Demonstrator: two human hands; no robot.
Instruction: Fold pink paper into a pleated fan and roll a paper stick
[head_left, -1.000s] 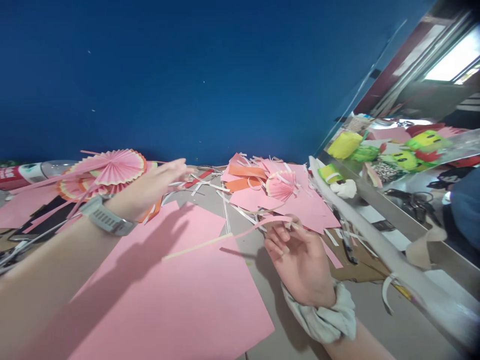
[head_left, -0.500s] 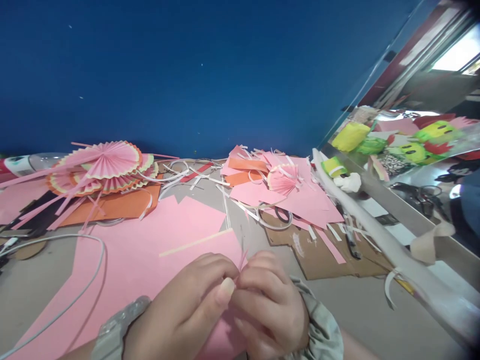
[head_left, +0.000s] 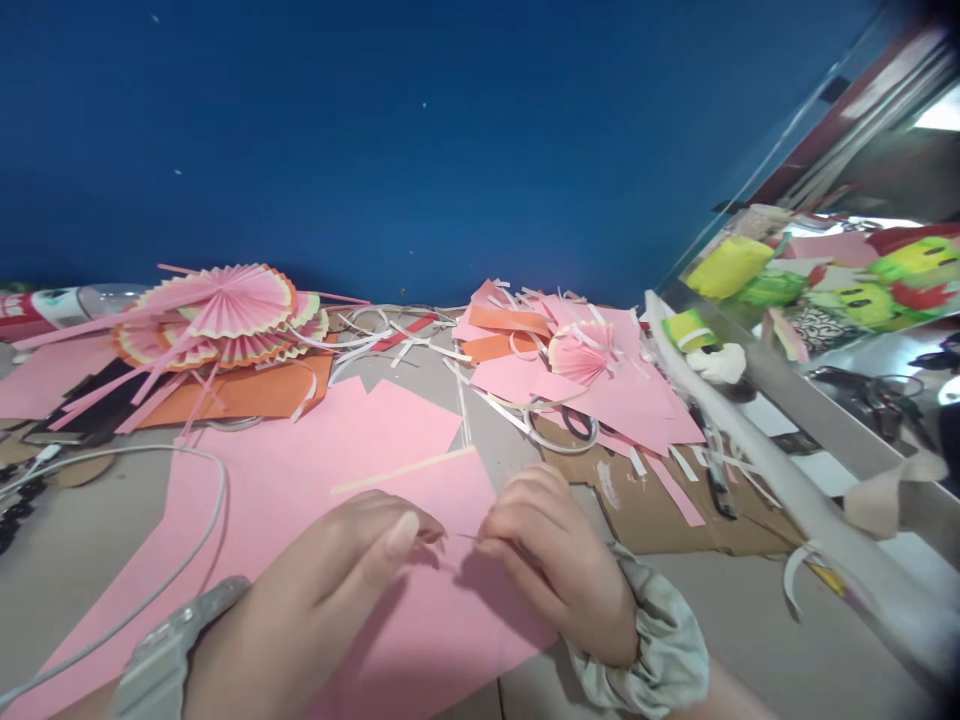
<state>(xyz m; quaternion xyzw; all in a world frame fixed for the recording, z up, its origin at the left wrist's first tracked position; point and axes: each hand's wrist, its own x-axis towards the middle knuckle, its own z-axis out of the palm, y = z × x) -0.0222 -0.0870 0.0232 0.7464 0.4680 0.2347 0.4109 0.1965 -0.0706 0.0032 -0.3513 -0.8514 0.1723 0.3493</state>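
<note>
My left hand [head_left: 322,580] is closed above a large pink paper sheet [head_left: 262,500], thumb against the curled fingers. Whatever it pinches at the fingertips is too small to make out. Across a narrow gap, my right hand [head_left: 551,555] pinches a thin sliver [head_left: 466,537] that points toward the left hand; its material is unclear. Under both hands lies the pink paper, which has a pale yellow strip [head_left: 405,470] along one edge just beyond the left fingers.
Pleated pink paper fans [head_left: 236,305] with long strips pile at back left. Pink and orange scraps [head_left: 637,385] lie at back right over brown cardboard [head_left: 660,500]. A white cable [head_left: 217,500] crosses the left side. A transparent bin [head_left: 750,400] borders the right; a blue wall [head_left: 420,150] stands behind.
My hands have come apart from each other, the right moving slightly right and the left moving left. A thin pink piece that stuck up between them no longer shows. The view has shifted slightly.
</note>
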